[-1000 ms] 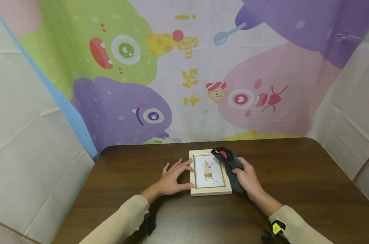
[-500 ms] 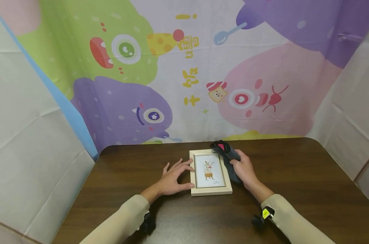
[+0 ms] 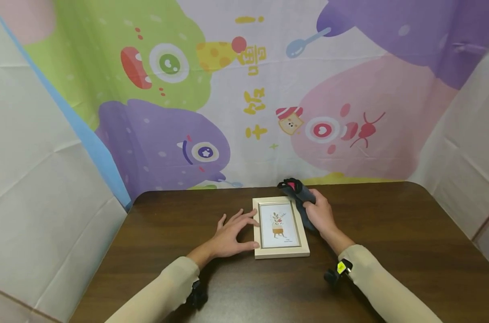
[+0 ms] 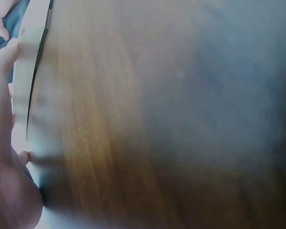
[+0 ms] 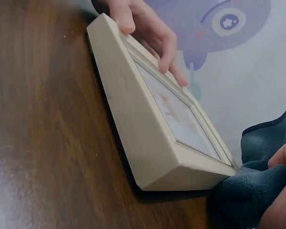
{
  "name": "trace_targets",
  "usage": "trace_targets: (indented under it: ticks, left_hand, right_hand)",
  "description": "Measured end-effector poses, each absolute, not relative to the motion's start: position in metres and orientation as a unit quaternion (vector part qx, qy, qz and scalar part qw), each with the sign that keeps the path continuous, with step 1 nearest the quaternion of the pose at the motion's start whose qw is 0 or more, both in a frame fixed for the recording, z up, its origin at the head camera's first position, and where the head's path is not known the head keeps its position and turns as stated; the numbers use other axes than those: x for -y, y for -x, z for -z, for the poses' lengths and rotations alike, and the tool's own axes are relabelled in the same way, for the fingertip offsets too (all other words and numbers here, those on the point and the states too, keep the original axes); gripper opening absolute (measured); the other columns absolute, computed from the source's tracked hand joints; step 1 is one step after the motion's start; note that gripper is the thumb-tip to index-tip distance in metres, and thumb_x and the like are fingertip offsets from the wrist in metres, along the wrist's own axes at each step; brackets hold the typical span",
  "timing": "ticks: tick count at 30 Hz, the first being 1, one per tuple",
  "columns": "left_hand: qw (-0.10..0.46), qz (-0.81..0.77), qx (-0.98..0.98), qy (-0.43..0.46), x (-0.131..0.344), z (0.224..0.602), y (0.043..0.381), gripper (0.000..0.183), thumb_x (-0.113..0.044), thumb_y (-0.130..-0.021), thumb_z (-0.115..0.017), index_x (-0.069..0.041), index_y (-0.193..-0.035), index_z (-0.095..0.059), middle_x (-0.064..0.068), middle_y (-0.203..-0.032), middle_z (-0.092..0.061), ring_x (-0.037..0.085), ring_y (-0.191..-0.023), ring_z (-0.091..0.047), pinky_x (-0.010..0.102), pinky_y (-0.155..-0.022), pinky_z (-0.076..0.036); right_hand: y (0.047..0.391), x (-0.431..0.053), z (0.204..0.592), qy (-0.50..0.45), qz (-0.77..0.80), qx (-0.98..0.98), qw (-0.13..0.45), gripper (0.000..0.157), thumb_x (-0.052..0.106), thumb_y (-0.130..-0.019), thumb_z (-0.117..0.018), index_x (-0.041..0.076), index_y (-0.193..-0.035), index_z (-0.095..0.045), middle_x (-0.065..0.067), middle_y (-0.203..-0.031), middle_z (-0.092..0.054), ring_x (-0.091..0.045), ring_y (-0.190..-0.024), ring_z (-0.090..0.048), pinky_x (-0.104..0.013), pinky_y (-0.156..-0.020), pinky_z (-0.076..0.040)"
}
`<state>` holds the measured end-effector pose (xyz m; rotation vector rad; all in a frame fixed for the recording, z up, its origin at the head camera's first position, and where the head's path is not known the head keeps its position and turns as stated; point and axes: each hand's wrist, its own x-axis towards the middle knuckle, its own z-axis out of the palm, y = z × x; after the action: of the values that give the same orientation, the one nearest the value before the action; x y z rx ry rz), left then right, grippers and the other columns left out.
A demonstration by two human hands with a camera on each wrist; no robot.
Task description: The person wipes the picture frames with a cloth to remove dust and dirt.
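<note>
A cream picture frame [image 3: 282, 253] lies face up on the table, holding a print of a potted plant. My left hand [image 3: 226, 237] rests at its left edge, with thumb and spread fingertips touching the border. In the right wrist view those fingers [image 5: 168, 52] lie over the frame's far rim. My right hand [image 3: 322, 214] grips a bunched dark blue-grey cloth [image 3: 305, 194] with a bit of pink in its folds. The cloth touches the frame's upper right corner and hangs along its right side. In the right wrist view the cloth [image 5: 245, 193] presses against the frame's end.
The dark wood-grain table [image 3: 248, 291] spreads out around the frame. A cartoon-printed curtain [image 3: 260, 157] hangs just behind the table's back edge. Pale panels [image 3: 38, 179] stand on both sides. Each wrist bears a small black camera [image 3: 197, 295].
My right hand and the cloth have moved away from me along the frame's right side, up to its far corner. The left hand keeps its place on the frame.
</note>
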<state>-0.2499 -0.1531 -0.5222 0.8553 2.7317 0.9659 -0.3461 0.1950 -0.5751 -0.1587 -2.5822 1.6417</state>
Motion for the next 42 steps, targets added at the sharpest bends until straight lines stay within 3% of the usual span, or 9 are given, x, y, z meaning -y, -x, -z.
trace_targets:
  ticks: [7, 16, 20, 28, 34, 39, 42]
  left_hand:
    - [0.037, -0.339, -0.892, -0.296, 0.153, 0.527, 0.252, 0.055, -0.064, -0.097, -0.078, -0.032, -0.140, -0.067, -0.001, -0.184, -0.042, 0.052, -0.172, -0.030, 0.092, -0.126, -0.003]
    - [0.026, -0.337, -0.891, -0.304, 0.153, 0.530, 0.254, 0.056, -0.068, -0.097, -0.076, -0.033, -0.139, -0.067, -0.002, -0.183, -0.043, 0.052, -0.171, -0.032, 0.095, -0.124, -0.006]
    - [0.023, -0.332, -0.893, -0.303, 0.153, 0.532, 0.254, 0.055, -0.067, -0.097, -0.076, -0.033, -0.139, -0.067, -0.002, -0.183, -0.044, 0.052, -0.171, -0.033, 0.095, -0.123, -0.007]
    - [0.021, -0.337, -0.890, -0.305, 0.154, 0.532, 0.253, 0.056, -0.069, -0.097, -0.075, -0.033, -0.139, -0.067, -0.001, -0.183, -0.044, 0.053, -0.170, -0.034, 0.095, -0.123, -0.007]
    - [0.034, -0.326, -0.897, -0.295, 0.153, 0.530, 0.254, 0.053, -0.062, -0.098, -0.078, -0.032, -0.141, -0.066, 0.000, -0.185, -0.041, 0.050, -0.173, -0.030, 0.092, -0.126, -0.006]
    - [0.023, -0.320, -0.899, -0.298, 0.155, 0.537, 0.256, 0.055, -0.066, -0.098, -0.077, -0.033, -0.141, -0.066, -0.002, -0.184, -0.042, 0.050, -0.172, -0.032, 0.094, -0.124, -0.007]
    - [0.005, -0.327, -0.893, -0.308, 0.155, 0.540, 0.256, 0.056, -0.071, -0.099, -0.073, -0.034, -0.140, -0.066, -0.001, -0.183, -0.044, 0.051, -0.170, -0.035, 0.096, -0.121, -0.010]
  right_hand:
    - [0.337, -0.190, 0.562, 0.051, -0.516, 0.853, 0.059, 0.046, 0.020, -0.098, -0.067, 0.021, -0.144, -0.071, -0.013, -0.147, -0.074, -0.036, -0.131, -0.068, -0.058, -0.113, -0.050]
    - [0.339, -0.196, 0.566, 0.046, -0.516, 0.854, 0.039, 0.048, 0.017, -0.102, -0.063, 0.018, -0.150, -0.066, -0.017, -0.152, -0.071, -0.040, -0.139, -0.065, -0.061, -0.117, -0.047]
    - [0.323, -0.190, 0.548, 0.038, -0.516, 0.855, 0.047, 0.047, 0.017, -0.102, -0.063, 0.015, -0.148, -0.067, -0.022, -0.150, -0.071, -0.044, -0.135, -0.065, -0.065, -0.113, -0.047]
    - [0.296, -0.181, 0.520, 0.026, -0.501, 0.863, 0.062, 0.047, 0.016, -0.101, -0.062, 0.011, -0.147, -0.068, -0.025, -0.144, -0.073, -0.043, -0.128, -0.065, -0.061, -0.107, -0.049]
    - [0.292, -0.187, 0.534, 0.012, -0.488, 0.871, 0.057, 0.047, 0.018, -0.101, -0.062, 0.013, -0.147, -0.067, -0.021, -0.142, -0.074, -0.037, -0.126, -0.067, -0.053, -0.104, -0.051]
    - [0.297, -0.198, 0.557, 0.010, -0.503, 0.864, 0.025, 0.047, 0.017, -0.103, -0.064, 0.016, -0.150, -0.065, -0.019, -0.146, -0.073, -0.038, -0.134, -0.066, -0.058, -0.113, -0.048]
    - [0.304, -0.206, 0.576, 0.011, -0.503, 0.863, 0.036, 0.045, 0.018, -0.101, -0.067, 0.021, -0.146, -0.068, -0.013, -0.143, -0.075, -0.032, -0.130, -0.067, -0.053, -0.111, -0.049]
